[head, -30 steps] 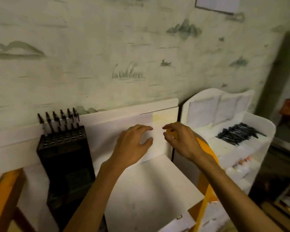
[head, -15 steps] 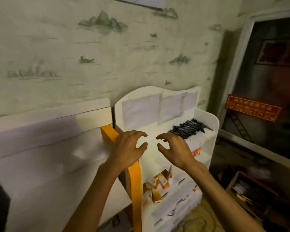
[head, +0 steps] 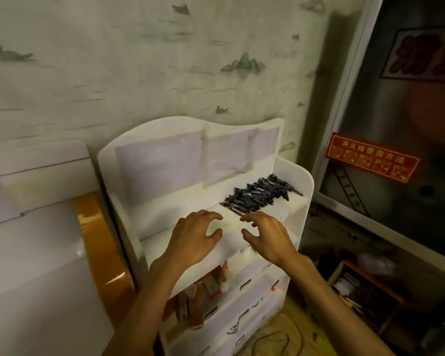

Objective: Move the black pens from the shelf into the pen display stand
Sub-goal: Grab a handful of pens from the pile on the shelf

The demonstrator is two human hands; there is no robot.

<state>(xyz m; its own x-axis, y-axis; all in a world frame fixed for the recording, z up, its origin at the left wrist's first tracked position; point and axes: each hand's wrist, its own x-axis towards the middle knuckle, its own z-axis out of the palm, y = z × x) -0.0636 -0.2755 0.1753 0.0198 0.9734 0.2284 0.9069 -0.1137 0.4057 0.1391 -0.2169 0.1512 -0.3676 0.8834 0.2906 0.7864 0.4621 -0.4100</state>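
White plastic makes up the tiered shelf (head: 303,181) standing at the centre of the frame against a pale wall (head: 113,60) printed with ink-wash hills and birds. On its top tier, right of centre, lies a loose heap of black pens (head: 260,195), with one pen at the heap's lower left edge pointing toward the hands. Just below that heap both hands hover over the front lip of the tier: the left hand (head: 193,240) and the right hand (head: 267,240), close side by side, each with fingers spread and loosely curved, holding nothing. Whether any fingertip touches the shelf cannot be told. Orange packets (head: 203,299) fill a lower tier at bottom centre. A red sign with yellow characters (head: 371,158) hangs at the right. The pen display stand is out of view.
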